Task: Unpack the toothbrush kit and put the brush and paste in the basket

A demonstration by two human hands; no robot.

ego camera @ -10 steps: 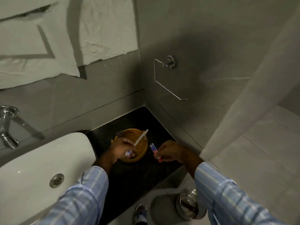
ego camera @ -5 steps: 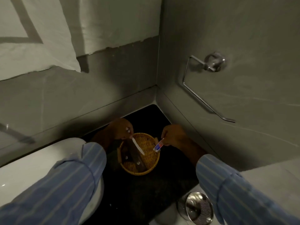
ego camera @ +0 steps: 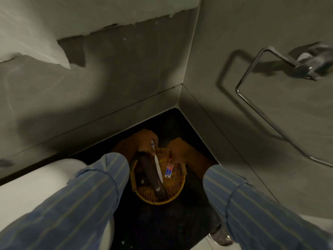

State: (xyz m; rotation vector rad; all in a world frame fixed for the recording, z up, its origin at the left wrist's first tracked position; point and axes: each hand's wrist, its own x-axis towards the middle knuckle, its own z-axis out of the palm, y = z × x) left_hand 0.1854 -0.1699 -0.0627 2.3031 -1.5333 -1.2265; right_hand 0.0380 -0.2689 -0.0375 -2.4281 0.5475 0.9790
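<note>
your left hand pinches the slim white toothbrush, your right hand grips the small red-and-blue toothpaste tube, both over the round woven wicker basket.

Both arms are stretched forward and down.
The left hand and right hand are closed in pinches, knuckles nearly touching.

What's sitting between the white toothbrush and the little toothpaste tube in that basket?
Only bare wicker weave of the basket shows between the toothbrush and the toothpaste tube, seen from the head camera.
</note>
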